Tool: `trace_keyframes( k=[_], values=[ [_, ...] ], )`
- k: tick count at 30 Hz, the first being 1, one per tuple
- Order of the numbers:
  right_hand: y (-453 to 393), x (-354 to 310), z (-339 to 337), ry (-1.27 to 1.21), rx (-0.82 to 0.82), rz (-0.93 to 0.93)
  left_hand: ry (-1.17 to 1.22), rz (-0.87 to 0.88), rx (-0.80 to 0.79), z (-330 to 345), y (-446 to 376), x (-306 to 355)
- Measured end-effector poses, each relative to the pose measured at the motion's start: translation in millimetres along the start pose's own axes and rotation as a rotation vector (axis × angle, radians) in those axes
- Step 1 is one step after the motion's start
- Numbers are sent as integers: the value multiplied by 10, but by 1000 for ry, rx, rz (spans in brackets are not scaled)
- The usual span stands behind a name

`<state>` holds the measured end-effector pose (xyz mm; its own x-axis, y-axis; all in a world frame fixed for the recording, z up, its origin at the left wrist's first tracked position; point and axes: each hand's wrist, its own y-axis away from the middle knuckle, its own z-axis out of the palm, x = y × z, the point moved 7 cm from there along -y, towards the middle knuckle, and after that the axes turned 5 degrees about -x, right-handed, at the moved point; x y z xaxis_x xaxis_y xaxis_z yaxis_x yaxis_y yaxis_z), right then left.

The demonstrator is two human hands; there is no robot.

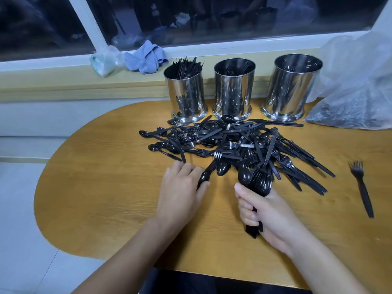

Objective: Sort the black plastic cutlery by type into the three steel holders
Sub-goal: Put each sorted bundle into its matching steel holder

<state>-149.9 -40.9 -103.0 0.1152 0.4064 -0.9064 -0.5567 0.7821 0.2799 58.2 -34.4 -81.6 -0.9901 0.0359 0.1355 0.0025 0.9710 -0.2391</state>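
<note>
Nearest the front edge of the wooden surface (101, 200), the right hand (269, 215) has its fingers (246, 209) clamped round a bundle of spoons (257, 183), bowls pointing up and away, the handle ends sticking out below the fist. Just beside it, towards the surface's rounded left end, the left hand (182, 187) lies palm down with its fingers curled onto the handle of a single spoon (212, 169) at the near fringe of the heap, seemingly pinching it to draw it free. This looks like the gathering step: spoons are being picked out and collected before a trip to a holder. Behind the hands, the mixed pile of cutlery (233, 143) sprawls across the middle of the surface, forks, knives and spoons tangled together, so most of the sorting remains. A lone fork (361, 187) lies well apart near the right edge. Along the far edge stand the three steel holders: the left holder (185, 92) bristles with pieces, the middle holder (233, 90) and the right holder (291, 88) show little above their rims. Next, I'd judge, the loose spoon must join the bundle, then the bundle be dropped into whichever holder takes spoons; I cannot tell which from here.
</note>
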Motion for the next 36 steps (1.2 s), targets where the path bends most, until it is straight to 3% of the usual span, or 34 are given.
trace_keyframes(
  k=[15, 21, 24, 28, 36],
  values=[
    [33, -54, 73, 40, 30, 5, 396, -19, -4, -245, 204, -396],
    [64, -198, 98, 175, 61, -78, 480, 76, -128, -496, 304, -363],
    [47, -278, 137, 294, 83, -126, 694, 147, -277, -541, 320, -257],
    [-3, -299, 317, 490, -77, -85, 843, 213, -410, -552, 252, -47],
    [-25, -127, 303, 357, -216, 115, 1133, 140, -307, -304, 100, 42]
  ],
)
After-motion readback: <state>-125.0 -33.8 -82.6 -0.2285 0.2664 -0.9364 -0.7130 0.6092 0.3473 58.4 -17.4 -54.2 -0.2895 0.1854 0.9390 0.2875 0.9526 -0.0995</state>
